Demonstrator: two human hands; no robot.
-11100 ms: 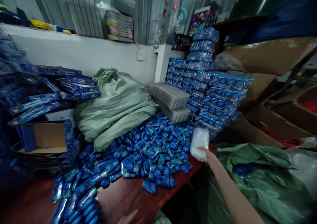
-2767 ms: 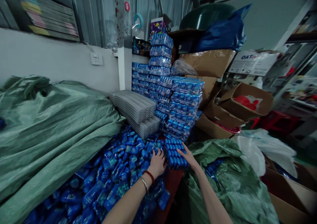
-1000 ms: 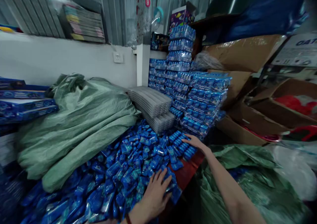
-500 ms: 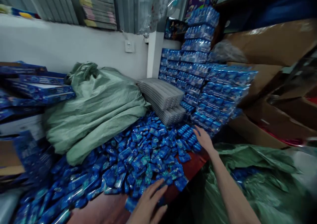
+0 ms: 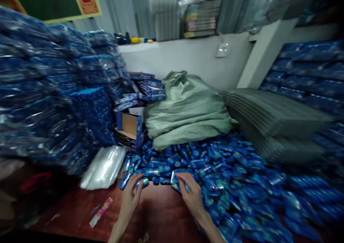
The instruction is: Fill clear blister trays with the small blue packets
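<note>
Curling half-open at blue packets (image 5: 164, 169) near the middle of the surface (image 5: 158, 214), the left hand (image 5: 130, 194) and right hand (image 5: 192, 194) show no clear grip either way, while a green sack (image 5: 188, 108), contents hidden, bulges toward the back edge beside an open box (image 5: 129, 125) showing its brown inside.

Glossy blue packets (image 5: 212, 184) — loosely heaped on a reddish-brown tabletop (image 5: 161, 214).

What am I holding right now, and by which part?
Your left hand is at the left end of a blue pack, your right hand at the right side of another pack. Blur hides whether either is truly held.
</note>
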